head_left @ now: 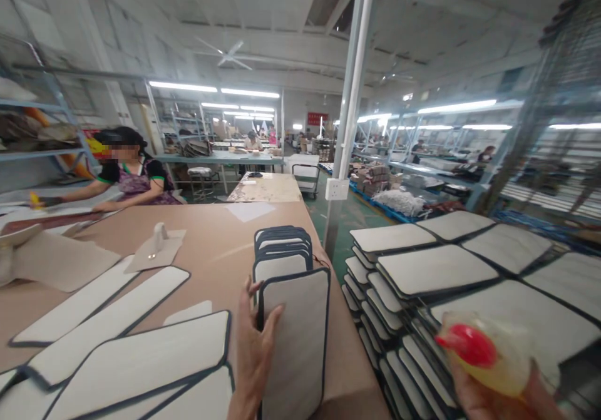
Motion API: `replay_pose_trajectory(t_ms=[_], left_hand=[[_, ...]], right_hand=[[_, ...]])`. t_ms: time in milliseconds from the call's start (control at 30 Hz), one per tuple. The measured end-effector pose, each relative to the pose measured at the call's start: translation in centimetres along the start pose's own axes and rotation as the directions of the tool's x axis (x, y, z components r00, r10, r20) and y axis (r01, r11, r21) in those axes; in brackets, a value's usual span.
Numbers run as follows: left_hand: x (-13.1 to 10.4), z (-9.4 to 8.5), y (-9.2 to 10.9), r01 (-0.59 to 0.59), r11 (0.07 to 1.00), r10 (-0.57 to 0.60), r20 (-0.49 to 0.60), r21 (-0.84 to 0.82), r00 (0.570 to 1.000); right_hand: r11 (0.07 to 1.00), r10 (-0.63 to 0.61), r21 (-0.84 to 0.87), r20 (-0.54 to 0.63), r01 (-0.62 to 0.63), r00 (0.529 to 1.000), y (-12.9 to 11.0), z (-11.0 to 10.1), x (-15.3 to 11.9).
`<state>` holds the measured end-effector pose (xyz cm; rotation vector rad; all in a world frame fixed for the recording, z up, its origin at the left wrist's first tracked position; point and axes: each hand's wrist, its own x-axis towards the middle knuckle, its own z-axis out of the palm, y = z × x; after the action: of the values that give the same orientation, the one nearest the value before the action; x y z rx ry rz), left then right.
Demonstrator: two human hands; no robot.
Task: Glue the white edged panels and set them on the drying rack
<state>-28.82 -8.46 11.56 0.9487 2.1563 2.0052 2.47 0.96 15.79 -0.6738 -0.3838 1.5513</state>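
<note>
My left hand grips the left edge of a pale rectangular panel with dark edging and rounded corners, thumb on its face and fingers round the side. The panel stands tilted at the front of a row of similar dark-edged panels on the table. At the lower right my right hand is wrapped round a translucent squeeze bottle with yellowish contents and a red cap pointing left. The bottle is slightly blurred and hides part of that hand.
More dark-edged panels lie overlapped on the brown table at left, near a beige piece with a white handle-like object. Tall panel stacks stand at right. A metal post with a socket rises beyond the table; a co-worker sits far left.
</note>
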Motion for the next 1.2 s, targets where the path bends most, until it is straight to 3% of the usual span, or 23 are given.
replay_pose_trajectory(t_ms=[100, 167, 300, 400, 533, 600, 667, 733, 800, 933, 1033, 1133, 1200], left_hand=[[-2.9, -0.8, 0.0, 0.215, 0.976, -0.215, -0.006, -0.028, 0.977], [-4.0, -1.4, -0.2, 0.266, 0.961, -0.269, -0.042, -0.071, 0.962], [-5.1, -1.6, -0.3, 0.332, 0.932, -0.336, -0.001, -0.148, 0.942], [-5.5, -0.8, 0.8, 0.408, 0.905, -0.407, 0.036, -0.123, 0.913], [-5.2, -0.1, 3.9, 0.311, 0.946, -0.312, 0.009, -0.087, 0.95], [-4.6, -0.2, 5.8, 0.213, 0.976, -0.208, 0.088, -0.048, 0.974], [-4.0, -0.5, 7.7, 0.067, 0.998, -0.061, 0.235, -0.021, 0.97], [-3.3, -0.9, 9.6, -0.096, 0.995, 0.087, 0.397, 0.003, 0.914], [-2.6, -1.1, 11.3, -0.234, 0.972, 0.176, 0.557, 0.033, 0.812], [-1.2, -1.1, 14.4, -0.306, 0.949, 0.118, 0.822, 0.071, 0.558], [0.0, -1.1, 16.2, -0.298, 0.951, 0.046, 0.916, 0.083, 0.399], [0.9, -1.2, 17.4, -0.321, 0.943, 0.011, 0.953, 0.091, 0.303], [1.2, -1.4, 17.8, -0.343, 0.937, 0.036, 0.961, 0.062, 0.274]], right_hand=[[0.997, -0.052, -0.05, -0.022, 0.051, 0.998, 0.3, 4.4, -1.7], [0.994, -0.085, -0.066, -0.003, 0.084, 0.996, 0.3, 6.6, -1.6], [0.993, -0.08, -0.077, 0.143, 0.091, 0.987, -0.1, 8.8, -0.4], [0.988, -0.083, -0.1, 0.288, 0.116, 0.954, -1.2, 9.8, 0.1], [0.966, -0.123, -0.142, 0.479, 0.215, 0.869, -4.1, 11.3, 0.1], [0.95, -0.128, -0.166, 0.568, 0.266, 0.813, -5.9, 11.9, 0.2], [0.934, -0.122, -0.19, 0.625, 0.302, 0.771, -7.6, 12.3, 0.3], [0.924, -0.105, -0.212, 0.659, 0.317, 0.745, -9.2, 12.5, 0.3], [0.921, -0.069, -0.236, 0.684, 0.31, 0.726, -10.4, 12.8, 0.4], [0.911, 0.03, -0.312, 0.701, 0.269, 0.712, -11.4, 13.9, 0.7], [0.905, 0.12, -0.359, 0.729, 0.227, 0.673, -11.1, 14.8, 1.4], [0.897, 0.211, -0.409, 0.73, 0.169, 0.65, -10.1, 15.4, 2.2], [0.888, 0.246, -0.438, 0.712, 0.143, 0.657, -9.3, 15.5, 2.8]])
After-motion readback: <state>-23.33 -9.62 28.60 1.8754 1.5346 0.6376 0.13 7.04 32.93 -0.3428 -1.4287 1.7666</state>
